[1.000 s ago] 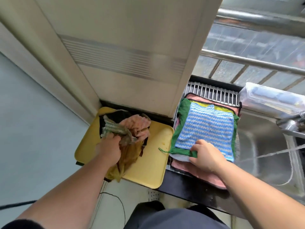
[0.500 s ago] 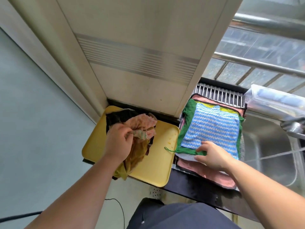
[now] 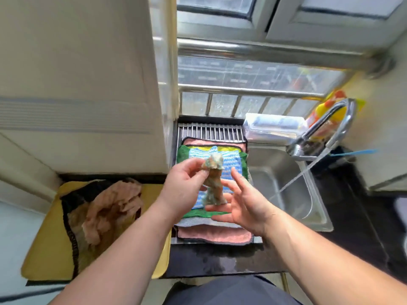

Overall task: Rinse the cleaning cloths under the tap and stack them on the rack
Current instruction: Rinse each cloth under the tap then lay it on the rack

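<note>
One cloth [image 3: 214, 186] hangs below the left grip [image 3: 182, 190].

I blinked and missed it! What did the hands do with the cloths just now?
The left hand lifted the crumpled cloth off the yellow tray and carried it right, above the stack on the rack. The right hand lifted off the stack and opened under the cloth. The remaining cloths, stack and running tap stayed.

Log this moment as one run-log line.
left hand: pinches crumpled cloth | right hand: open beside cloth | tap: running
</note>
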